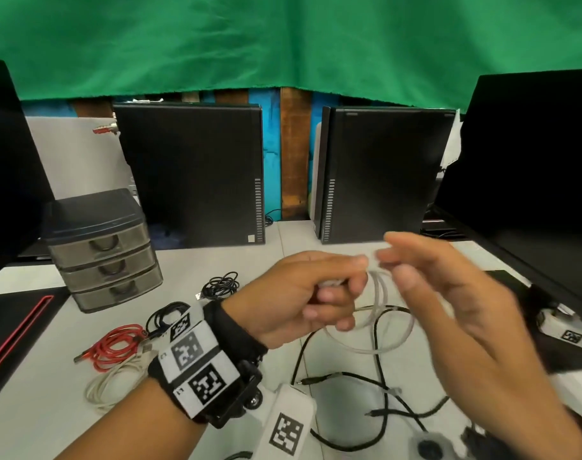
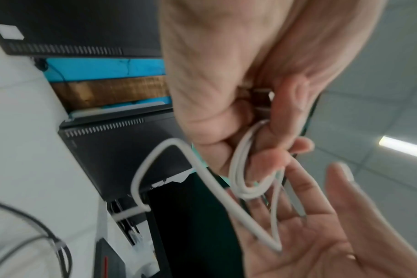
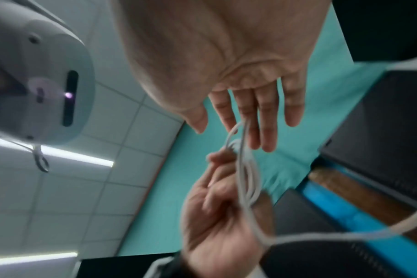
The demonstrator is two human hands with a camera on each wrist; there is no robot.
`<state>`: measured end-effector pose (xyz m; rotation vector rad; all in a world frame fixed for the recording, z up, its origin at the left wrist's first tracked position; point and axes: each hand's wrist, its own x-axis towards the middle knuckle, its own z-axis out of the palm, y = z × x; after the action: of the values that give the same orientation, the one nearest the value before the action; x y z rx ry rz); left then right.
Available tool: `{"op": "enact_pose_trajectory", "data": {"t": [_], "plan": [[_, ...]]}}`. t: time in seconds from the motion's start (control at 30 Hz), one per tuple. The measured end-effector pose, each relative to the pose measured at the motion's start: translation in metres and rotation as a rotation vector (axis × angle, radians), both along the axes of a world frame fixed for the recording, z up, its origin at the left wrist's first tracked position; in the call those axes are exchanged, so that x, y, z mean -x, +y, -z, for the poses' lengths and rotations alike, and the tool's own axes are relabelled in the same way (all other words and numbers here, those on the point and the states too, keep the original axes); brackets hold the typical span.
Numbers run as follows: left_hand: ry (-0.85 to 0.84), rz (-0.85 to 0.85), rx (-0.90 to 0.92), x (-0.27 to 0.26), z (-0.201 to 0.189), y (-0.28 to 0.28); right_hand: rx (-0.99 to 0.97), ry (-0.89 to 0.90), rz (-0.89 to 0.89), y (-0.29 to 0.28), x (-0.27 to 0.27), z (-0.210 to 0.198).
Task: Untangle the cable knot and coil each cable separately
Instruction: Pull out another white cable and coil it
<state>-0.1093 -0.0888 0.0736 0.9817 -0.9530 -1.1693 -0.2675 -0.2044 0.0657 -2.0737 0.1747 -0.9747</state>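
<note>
White cable is held above the table, small loops gripped by curled fingers of left hand. Right hand is spread w/ fingers straight, cable apparently running btwn them, blurred. Black cable lies below; red cable sits coiled at left.

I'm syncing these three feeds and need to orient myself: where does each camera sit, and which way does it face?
Head: on the person's head, looking down at the desk; both forearms show.
Left wrist: looks along the left hand, gripping white cable loops.
Right wrist: looks along the open right hand, up toward the ceiling.
All three share both hands and the cable.
</note>
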Motion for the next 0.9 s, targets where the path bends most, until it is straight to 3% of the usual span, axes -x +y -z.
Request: {"op": "enact_pose_trajectory", "data": {"t": [0.1, 0.3, 0.43, 0.5, 0.6, 0.77, 0.9], "plan": [[0.214, 0.018, 0.059, 0.000, -0.002, -0.003, -0.169, 0.036, -0.244, 0.015, -0.010, 0.008], [0.461, -0.066, 0.233, 0.006, -0.008, 0.003, -0.570, -0.089, -0.198, 0.001, -0.021, 0.010], [0.693, -0.265, 0.408, -0.001, -0.023, 0.007, -0.809, -0.033, -0.179, 0.000, -0.026, 0.018], [0.677, -0.347, 0.469, -0.006, -0.029, 0.011, -0.741, -0.057, -0.161, 0.005, -0.030, 0.023], [0.581, -0.469, 0.495, -0.011, -0.033, 0.014, -0.415, -0.096, -0.119, 0.018, -0.033, 0.034], [0.377, -0.634, 0.418, -0.009, -0.024, 0.013, -0.193, 0.147, -0.265, 0.032, -0.030, 0.044], [0.220, -0.726, 0.442, -0.005, -0.022, 0.014, -0.041, 0.202, -0.204, 0.017, -0.024, 0.037]]}}
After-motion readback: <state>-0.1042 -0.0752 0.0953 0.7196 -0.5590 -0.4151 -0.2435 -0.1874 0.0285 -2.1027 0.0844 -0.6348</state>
